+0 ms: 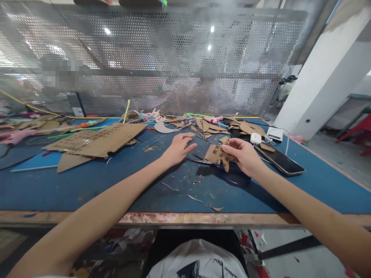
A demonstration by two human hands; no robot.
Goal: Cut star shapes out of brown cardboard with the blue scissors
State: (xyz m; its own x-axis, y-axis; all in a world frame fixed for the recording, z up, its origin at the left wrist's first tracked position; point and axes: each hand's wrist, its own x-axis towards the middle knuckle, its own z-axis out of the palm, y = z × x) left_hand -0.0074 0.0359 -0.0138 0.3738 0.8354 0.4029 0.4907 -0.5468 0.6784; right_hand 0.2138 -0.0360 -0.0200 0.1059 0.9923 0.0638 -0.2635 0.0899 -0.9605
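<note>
My right hand [242, 156] pinches a small brown cardboard cutout [226, 159] with pointed, irregular edges. Just behind it is another cardboard piece [213, 153] with dark printed characters; whether the two are joined I cannot tell. Below them, scissors with dark blue handles [236, 180] lie on the table, their blades pointing left and partly covered. My left hand [178, 148] rests over the table with thumb and fingers apart. By its fingertips shows a small cardboard bit [189, 134], which does not look gripped.
A large cardboard sheet [98, 139] lies at left. Cardboard scraps [205, 126] and pipe cleaners line the back, before a perforated metal screen [174, 58]. At right are a phone [279, 159] and a white charger [255, 138]. Small trimmings [194, 198] dot the blue tabletop [116, 193].
</note>
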